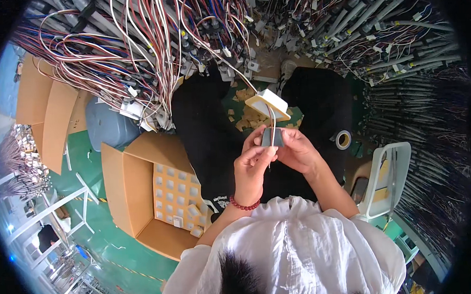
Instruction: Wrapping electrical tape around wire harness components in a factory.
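At 8 o'clock, an open cardboard carton [119, 197], its rim clear of the left hand [249, 170], holds a yellowish tray [164, 176] of pale squares. Both that hand and the right hand [300, 152] pinch a flat grey piece [267, 137] against thin wires [273, 125] at center, below a pale-edged white block [276, 99] at 12. Open room separates them from a tape roll [338, 136] at 3 and a translucent plastic bin [404, 158] at 4.

1 small piece [279, 140]: between left hand [249, 168] and right hand [300, 153]. 1 wired housing [273, 100]: just ahead. cable bundles [152, 51]: beyond, left and right. 1 carton [121, 191]: left. tape roll [338, 139], bin [372, 193]: right.
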The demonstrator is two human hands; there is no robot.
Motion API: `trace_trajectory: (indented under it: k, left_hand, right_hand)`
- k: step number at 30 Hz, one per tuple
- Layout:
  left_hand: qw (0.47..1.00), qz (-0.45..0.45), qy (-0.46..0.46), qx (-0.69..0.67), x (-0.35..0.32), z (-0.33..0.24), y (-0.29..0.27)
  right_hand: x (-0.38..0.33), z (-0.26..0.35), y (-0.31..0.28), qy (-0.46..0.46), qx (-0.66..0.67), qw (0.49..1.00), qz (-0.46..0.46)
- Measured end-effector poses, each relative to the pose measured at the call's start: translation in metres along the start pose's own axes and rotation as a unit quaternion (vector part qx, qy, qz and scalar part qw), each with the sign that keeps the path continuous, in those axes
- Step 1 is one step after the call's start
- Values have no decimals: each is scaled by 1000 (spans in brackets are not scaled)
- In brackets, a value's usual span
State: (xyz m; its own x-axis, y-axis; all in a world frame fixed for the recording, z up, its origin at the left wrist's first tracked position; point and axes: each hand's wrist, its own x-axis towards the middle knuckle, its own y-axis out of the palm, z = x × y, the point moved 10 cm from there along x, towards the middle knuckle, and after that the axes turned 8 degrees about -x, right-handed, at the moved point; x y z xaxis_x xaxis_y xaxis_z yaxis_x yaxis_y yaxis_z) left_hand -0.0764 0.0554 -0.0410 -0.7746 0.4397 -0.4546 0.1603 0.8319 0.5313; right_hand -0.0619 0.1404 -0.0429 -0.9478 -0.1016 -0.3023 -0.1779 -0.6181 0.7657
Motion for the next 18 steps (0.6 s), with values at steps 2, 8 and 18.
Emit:
trace_trajectory:
  k: [2, 8, 18]
  left_hand:
    - [1000, -5, -3, -7, 0, 4, -4]
    - [1000, 13, -5, 27, 1, 7, 1]
    - [987, 58, 118, 90, -1, -22, 13]
  right_hand:
    - [0, 3, 4, -7, -16, 1000, 11]
    - [1, -1, -4, -24, -37, 999, -20]
    - [0, 4, -8, -21, -58, 995, -80]
